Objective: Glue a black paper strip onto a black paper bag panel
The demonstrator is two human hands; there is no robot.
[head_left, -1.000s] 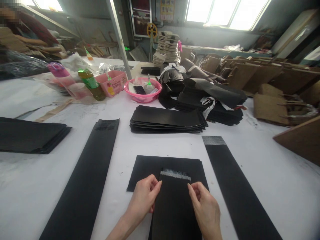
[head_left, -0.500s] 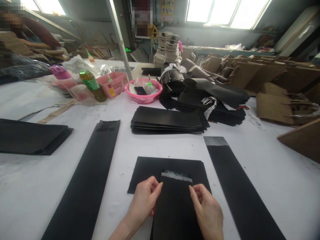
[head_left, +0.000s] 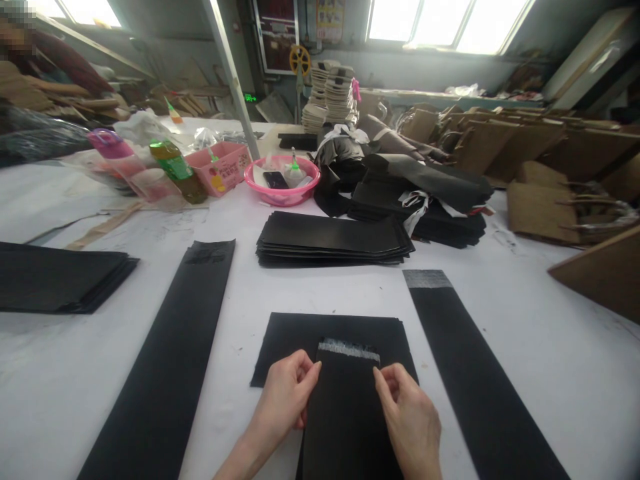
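A narrow black paper strip (head_left: 347,413) with a shiny glue band at its far end lies on a wider black sheet (head_left: 290,333) near the table's front edge. My left hand (head_left: 287,397) pinches the strip's left edge with curled fingers. My right hand (head_left: 407,413) pinches its right edge the same way. Both hands sit just behind the glue band.
Long black strips lie on the left (head_left: 170,347) and right (head_left: 470,373). Stacks of black sheets rest at centre (head_left: 333,238) and far left (head_left: 55,277). A pink basin (head_left: 283,180), pink basket (head_left: 220,167), bottles and brown paper bags (head_left: 540,200) crowd the back of the white table (head_left: 550,360).
Hands and strip stay almost where they were, pinching the edges. The view shifts slightly.
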